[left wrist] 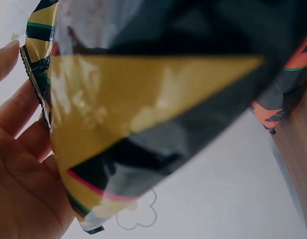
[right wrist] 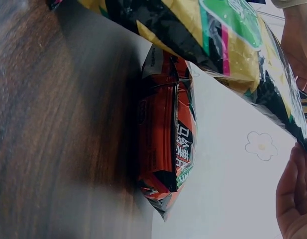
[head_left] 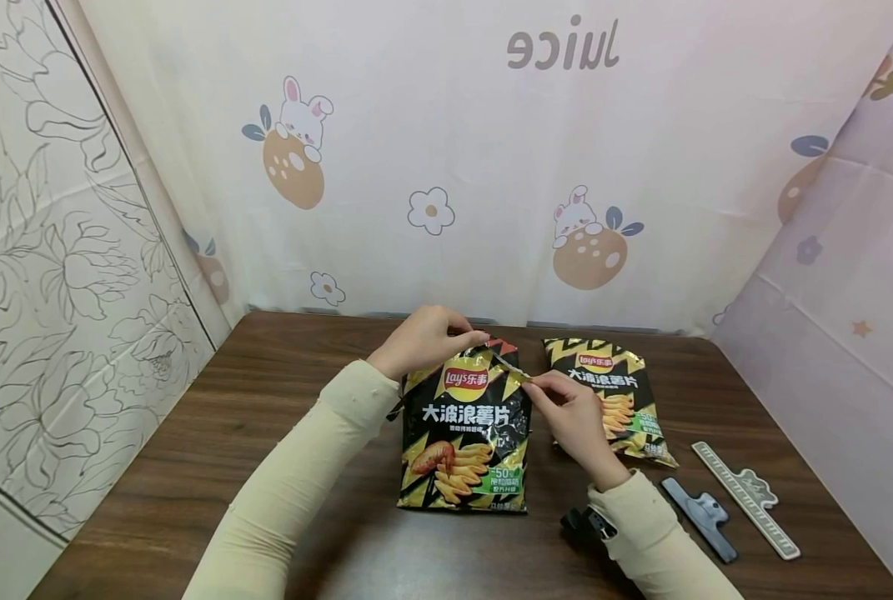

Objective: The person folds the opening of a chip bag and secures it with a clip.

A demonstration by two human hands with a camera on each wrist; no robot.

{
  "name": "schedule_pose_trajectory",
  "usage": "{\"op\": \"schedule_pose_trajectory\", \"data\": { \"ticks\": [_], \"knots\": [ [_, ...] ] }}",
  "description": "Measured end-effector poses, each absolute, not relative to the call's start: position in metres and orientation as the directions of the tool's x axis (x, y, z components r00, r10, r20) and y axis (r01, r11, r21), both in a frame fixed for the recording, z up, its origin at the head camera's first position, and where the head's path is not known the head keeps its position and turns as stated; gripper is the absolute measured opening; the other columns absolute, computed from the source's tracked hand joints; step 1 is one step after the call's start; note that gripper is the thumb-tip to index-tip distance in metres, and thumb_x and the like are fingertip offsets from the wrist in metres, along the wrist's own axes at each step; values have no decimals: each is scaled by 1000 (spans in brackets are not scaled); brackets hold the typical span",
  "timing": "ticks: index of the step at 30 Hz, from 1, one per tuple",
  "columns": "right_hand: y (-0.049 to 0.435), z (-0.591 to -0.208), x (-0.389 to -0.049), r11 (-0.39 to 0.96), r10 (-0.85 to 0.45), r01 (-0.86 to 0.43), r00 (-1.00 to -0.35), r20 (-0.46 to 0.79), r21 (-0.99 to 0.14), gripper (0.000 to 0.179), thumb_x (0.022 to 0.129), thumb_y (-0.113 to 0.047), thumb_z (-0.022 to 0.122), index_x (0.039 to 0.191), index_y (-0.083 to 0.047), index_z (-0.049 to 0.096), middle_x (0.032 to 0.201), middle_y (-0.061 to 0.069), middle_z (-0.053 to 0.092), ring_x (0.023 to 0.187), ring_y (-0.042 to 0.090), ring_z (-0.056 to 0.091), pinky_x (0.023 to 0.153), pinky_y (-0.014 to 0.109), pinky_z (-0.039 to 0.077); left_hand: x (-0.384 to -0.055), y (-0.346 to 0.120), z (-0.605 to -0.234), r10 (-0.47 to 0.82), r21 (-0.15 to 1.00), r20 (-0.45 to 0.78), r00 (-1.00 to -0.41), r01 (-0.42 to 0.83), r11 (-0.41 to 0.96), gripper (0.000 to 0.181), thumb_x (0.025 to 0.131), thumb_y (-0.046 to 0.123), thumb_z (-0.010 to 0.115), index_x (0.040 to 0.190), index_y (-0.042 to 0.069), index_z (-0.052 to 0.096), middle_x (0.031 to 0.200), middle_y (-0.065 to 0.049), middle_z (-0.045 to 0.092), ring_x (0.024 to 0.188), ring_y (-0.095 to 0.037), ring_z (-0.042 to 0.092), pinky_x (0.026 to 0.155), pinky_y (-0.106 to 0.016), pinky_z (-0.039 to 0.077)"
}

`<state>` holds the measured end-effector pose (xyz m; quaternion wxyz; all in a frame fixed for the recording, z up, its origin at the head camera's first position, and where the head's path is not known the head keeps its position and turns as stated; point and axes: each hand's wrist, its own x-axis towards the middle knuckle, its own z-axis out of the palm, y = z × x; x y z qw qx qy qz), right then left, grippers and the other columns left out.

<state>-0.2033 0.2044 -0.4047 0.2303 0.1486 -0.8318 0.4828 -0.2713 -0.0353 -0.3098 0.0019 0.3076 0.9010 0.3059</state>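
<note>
A black and yellow Lay's chip bag (head_left: 464, 458) stands front-on at the middle of the table. My left hand (head_left: 428, 340) holds its top edge toward the left, and my right hand (head_left: 575, 418) pinches the upper right corner. Between the hands the top edge slants down to the right; I cannot tell if it is torn. In the left wrist view, the fingers (left wrist: 19, 112) lie along the bag's crimped edge. The right wrist view has the pinching hand (right wrist: 296, 191) at the far right, below the bag (right wrist: 243, 64).
Behind the held bag lies a red chip bag (right wrist: 158, 132), mostly hidden from the head view. Another black and yellow chip bag (head_left: 604, 392) lies to the right. Nearer the right edge are a grey bag clip (head_left: 701, 518) and a longer white one (head_left: 746, 498). A curtain (head_left: 431, 275) hangs behind the table.
</note>
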Motion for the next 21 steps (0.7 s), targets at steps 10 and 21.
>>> {"op": "schedule_pose_trajectory", "data": {
  "ticks": [10,21],
  "knots": [
    [203,-407,-203,506,-26,-474,-844,536,-721,5,90,-10,71,90,-10,76,85,3,70,64,2,54,57,19,45,-273,-38,-309,587,549,154,-795,563,618,28,96,38,63,100,14,78,91,0,74,70,-12,61,61,-25,47],
    [206,-408,-204,531,-26,-455,-852,523,-715,7,90,-14,71,92,-10,77,87,2,71,67,1,56,59,18,46,-271,-37,-310,617,559,162,-770,587,586,20,94,30,68,102,15,77,93,1,74,60,-10,54,57,-25,42]
  ]
}}
